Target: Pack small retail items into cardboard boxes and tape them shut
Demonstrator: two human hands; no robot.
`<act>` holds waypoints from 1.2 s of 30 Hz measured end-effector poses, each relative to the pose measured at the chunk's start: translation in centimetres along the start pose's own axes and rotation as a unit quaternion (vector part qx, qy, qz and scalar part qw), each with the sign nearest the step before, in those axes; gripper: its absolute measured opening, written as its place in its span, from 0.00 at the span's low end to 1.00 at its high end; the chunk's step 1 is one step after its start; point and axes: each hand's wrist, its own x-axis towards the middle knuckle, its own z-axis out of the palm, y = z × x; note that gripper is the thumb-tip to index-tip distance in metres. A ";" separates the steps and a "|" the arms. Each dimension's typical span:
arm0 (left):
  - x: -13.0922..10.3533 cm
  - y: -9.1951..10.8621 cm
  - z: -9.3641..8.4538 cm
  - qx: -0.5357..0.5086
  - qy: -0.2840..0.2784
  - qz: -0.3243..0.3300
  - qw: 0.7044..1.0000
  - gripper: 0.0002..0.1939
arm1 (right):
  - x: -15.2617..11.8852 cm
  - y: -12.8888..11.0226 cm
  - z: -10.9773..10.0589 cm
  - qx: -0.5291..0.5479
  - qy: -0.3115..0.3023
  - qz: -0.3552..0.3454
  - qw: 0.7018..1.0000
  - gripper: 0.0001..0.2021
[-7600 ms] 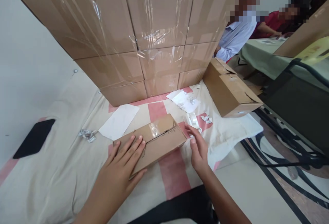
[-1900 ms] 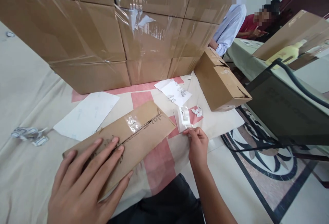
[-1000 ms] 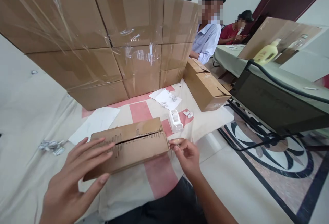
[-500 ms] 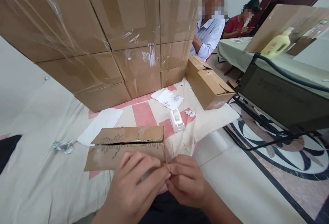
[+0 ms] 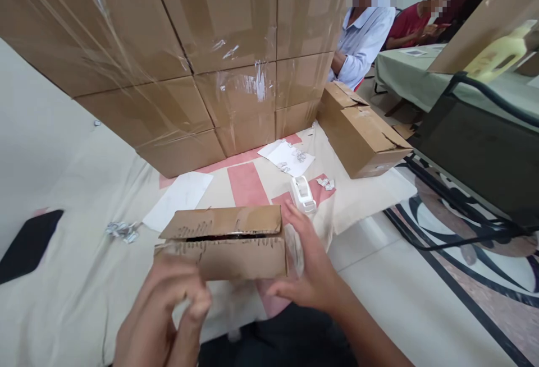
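Note:
A brown cardboard box (image 5: 240,257) lies in front of me, with a dark narrow gap between its top flaps and ragged, marked flap edges. My left hand (image 5: 164,305) is at its near left corner, fingers curled and thumb meeting the index finger in a pinch; motion blur hides anything between them. At the box's right end is my right hand (image 5: 309,271), open, with thumb and fingers spread apart. Something clear and shiny shows beside its palm, too faint to name. Just beyond the right fingertips stands a white tape dispenser (image 5: 303,194).
Stacked, film-wrapped cartons (image 5: 236,97) rise behind. Another carton (image 5: 370,131) stands at the right edge. White paper sheets (image 5: 179,198), crumpled scraps (image 5: 122,231) and a black flat object (image 5: 29,246) lie on the cloth. A dark chair (image 5: 475,159) and two people are beyond.
My hands, earlier pinched together at the box's right front corner, have parted. The left moved to the box's left side; the right opened beside its right end. The view has shifted.

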 end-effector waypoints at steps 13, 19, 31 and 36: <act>4.2 -6.1 -4.9 0.047 -0.244 -0.166 0.954 0.14 | 3.8 4.1 3.1 0.007 -0.001 -0.147 0.989 0.31; 4.0 -6.9 -5.8 0.088 -0.229 -0.125 0.961 0.13 | 4.8 4.1 2.5 0.007 -0.029 -0.175 0.984 0.24; 4.9 -9.0 -6.9 0.138 -0.324 -0.190 0.916 0.14 | 5.3 5.5 4.1 0.074 -0.008 -0.193 0.978 0.32; 6.0 -9.8 -6.9 0.151 -0.336 -0.184 0.911 0.15 | 5.3 5.5 4.2 0.081 0.001 -0.190 0.979 0.30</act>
